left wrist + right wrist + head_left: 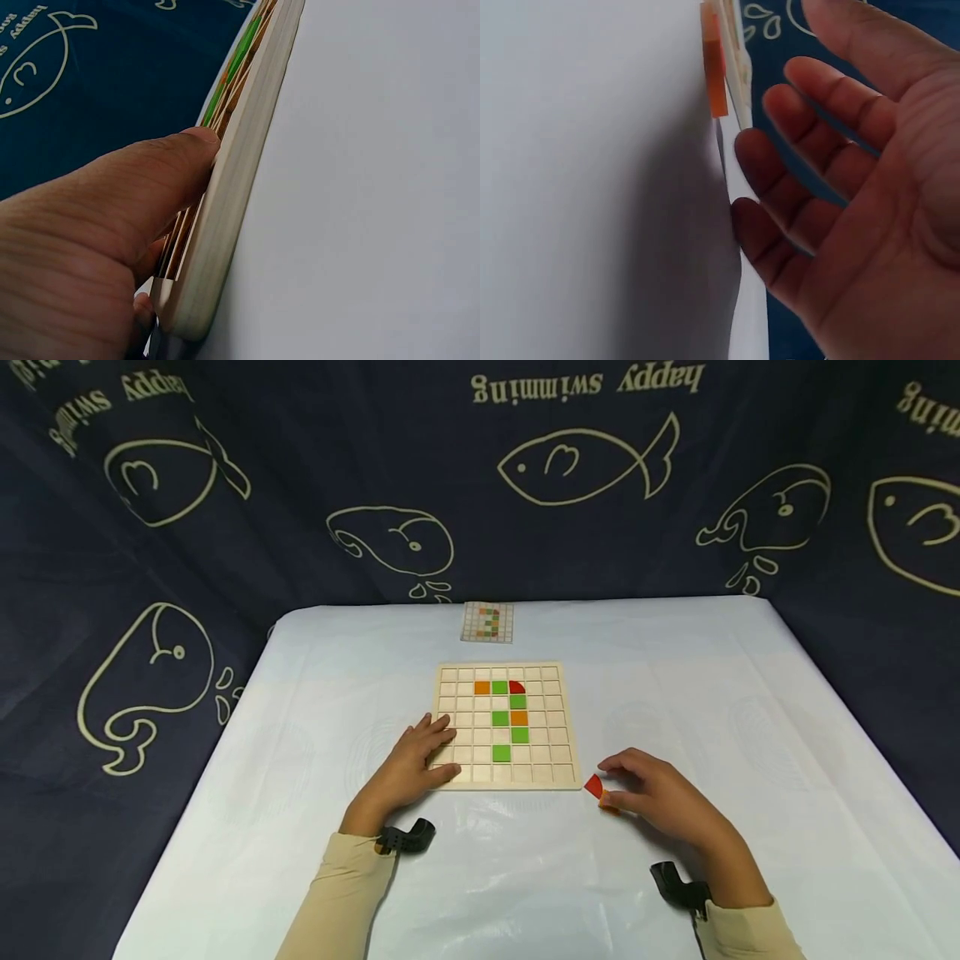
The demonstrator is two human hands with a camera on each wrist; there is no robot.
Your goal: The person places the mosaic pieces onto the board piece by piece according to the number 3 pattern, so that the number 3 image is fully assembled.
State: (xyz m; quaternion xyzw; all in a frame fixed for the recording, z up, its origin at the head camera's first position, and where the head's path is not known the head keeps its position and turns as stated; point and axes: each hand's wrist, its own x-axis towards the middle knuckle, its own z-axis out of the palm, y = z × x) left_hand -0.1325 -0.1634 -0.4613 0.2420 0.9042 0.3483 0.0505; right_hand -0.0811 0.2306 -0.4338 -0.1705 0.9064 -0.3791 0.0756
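My left hand (pixel 411 764) rests on the left edge of a wooden grid board (pixel 540 753), fingers spread. In the left wrist view the thumb lies over the board's rim (pixel 238 176). Coloured tiles sit in the grid: several green squares (pixel 501 753), two orange squares (pixel 519 718) and a red quarter-circle tile (pixel 517 687). Off the board's lower right corner lie a loose red quarter-circle tile (pixel 594 786) and an orange tile (pixel 609 805). Over these hovers my right hand (pixel 660 793), its fingers loosely bent and apart. The right wrist view shows the orange tile (pixel 716 82) beyond the fingertips.
A small card (pixel 487 623) printed with a coloured grid pattern lies behind the board. White cloth (pixel 300 710) covers the table. A dark curtain (pixel 300 460) with fish drawings hangs at the back and sides.
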